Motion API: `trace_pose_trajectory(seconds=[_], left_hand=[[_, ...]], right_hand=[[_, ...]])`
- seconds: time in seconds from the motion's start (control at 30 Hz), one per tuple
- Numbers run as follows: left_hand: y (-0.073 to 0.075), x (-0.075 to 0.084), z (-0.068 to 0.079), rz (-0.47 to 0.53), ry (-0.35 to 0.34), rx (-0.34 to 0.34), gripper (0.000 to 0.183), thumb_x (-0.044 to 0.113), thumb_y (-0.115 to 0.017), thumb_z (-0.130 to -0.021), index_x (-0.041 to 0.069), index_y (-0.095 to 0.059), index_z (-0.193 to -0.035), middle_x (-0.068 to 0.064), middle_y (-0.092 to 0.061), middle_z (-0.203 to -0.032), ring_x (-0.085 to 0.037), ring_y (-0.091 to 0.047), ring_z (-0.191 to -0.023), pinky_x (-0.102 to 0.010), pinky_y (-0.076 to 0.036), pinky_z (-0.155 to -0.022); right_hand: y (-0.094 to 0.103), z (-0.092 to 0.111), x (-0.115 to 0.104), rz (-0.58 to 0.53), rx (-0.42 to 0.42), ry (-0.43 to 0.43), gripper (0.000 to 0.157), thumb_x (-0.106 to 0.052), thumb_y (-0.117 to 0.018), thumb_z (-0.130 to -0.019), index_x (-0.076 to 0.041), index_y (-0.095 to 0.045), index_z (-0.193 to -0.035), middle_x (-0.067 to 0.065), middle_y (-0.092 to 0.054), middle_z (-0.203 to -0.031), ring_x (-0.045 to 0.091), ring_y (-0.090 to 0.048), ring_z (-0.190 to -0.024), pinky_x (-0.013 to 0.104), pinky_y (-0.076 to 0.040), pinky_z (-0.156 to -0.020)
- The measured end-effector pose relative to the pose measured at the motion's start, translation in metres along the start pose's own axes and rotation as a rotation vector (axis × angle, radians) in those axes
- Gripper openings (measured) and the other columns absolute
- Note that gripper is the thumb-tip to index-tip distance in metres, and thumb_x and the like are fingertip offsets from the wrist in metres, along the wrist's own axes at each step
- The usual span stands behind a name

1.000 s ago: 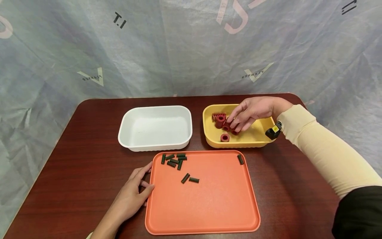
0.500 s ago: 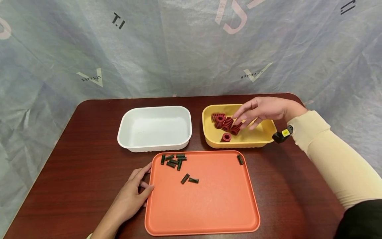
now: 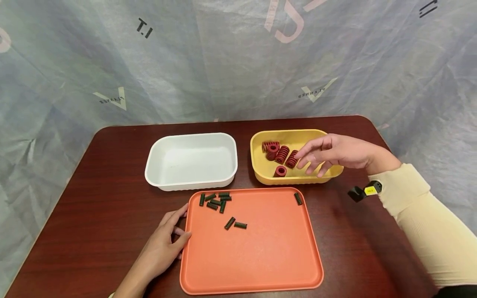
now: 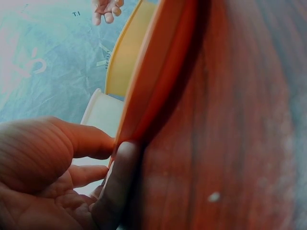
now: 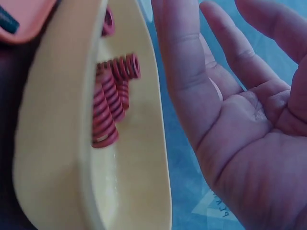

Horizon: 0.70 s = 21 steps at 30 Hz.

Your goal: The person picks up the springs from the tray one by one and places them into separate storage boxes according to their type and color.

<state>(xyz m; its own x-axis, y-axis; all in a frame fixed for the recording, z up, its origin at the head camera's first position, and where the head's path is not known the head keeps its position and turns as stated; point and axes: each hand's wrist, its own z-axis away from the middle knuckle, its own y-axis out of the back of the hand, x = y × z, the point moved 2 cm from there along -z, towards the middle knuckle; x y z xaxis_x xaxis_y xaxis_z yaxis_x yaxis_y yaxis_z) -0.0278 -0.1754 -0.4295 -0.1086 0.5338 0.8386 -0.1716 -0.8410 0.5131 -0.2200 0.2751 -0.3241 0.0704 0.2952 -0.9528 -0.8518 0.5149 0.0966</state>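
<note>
My left hand (image 3: 160, 246) holds the left rim of an orange tray (image 3: 261, 256). In the left wrist view, its fingers (image 4: 117, 184) lie on both sides of that rim. Several small dark green springs (image 3: 240, 225) lie on the tray, mostly clustered at its far left corner. My right hand (image 3: 335, 154) hovers over the right part of a yellow bin (image 3: 298, 180), fingers spread and loosely bent, holding nothing. Several thick red springs (image 3: 282, 154) are in the bin, left of that hand; the right wrist view shows the springs (image 5: 105, 117) apart from the palm (image 5: 268, 158).
A white bin (image 3: 191, 165) stands left of the yellow one, behind the tray. One green spring (image 3: 298, 198) lies by itself at the tray's far right corner. Everything stands on a dark reddish-brown table (image 3: 93, 198), with a printed grey sheet (image 3: 223, 62) hanging behind it.
My right hand has drawn away from the red springs, moving right and toward me, and more of them show. The left hand stays at the tray's edge.
</note>
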Motion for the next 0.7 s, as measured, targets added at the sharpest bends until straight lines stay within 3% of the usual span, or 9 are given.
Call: trace_pose_trajectory(seconds=[0.27, 0.7], left_hand=[[0.0, 0.0, 0.0, 0.003, -0.004, -0.005, 0.071, 0.003, -0.071, -0.097, 0.022, -0.04, -0.159, -0.003, -0.046, -0.145, -0.013, -0.064, -0.091, -0.03, -0.06, -0.053], [0.0, 0.0, 0.0, 0.002, -0.007, -0.01, 0.071, 0.003, -0.07, -0.098, 0.021, -0.04, -0.159, -0.004, -0.045, -0.146, -0.014, -0.064, -0.091, -0.03, -0.06, -0.053]], right_hand=[[-0.029, 0.019, 0.0, -0.018, 0.019, 0.04, 0.04, -0.001, -0.05, -0.107, -0.001, -0.051, -0.147, 0.034, -0.062, -0.126, 0.044, -0.067, -0.103, 0.055, -0.062, -0.079], [-0.069, 0.043, 0.017, -0.091, 0.026, 0.057, 0.046, 0.002, -0.046, -0.107, -0.002, -0.038, -0.153, 0.038, -0.06, -0.122, 0.052, -0.066, -0.102, 0.059, -0.062, -0.074]])
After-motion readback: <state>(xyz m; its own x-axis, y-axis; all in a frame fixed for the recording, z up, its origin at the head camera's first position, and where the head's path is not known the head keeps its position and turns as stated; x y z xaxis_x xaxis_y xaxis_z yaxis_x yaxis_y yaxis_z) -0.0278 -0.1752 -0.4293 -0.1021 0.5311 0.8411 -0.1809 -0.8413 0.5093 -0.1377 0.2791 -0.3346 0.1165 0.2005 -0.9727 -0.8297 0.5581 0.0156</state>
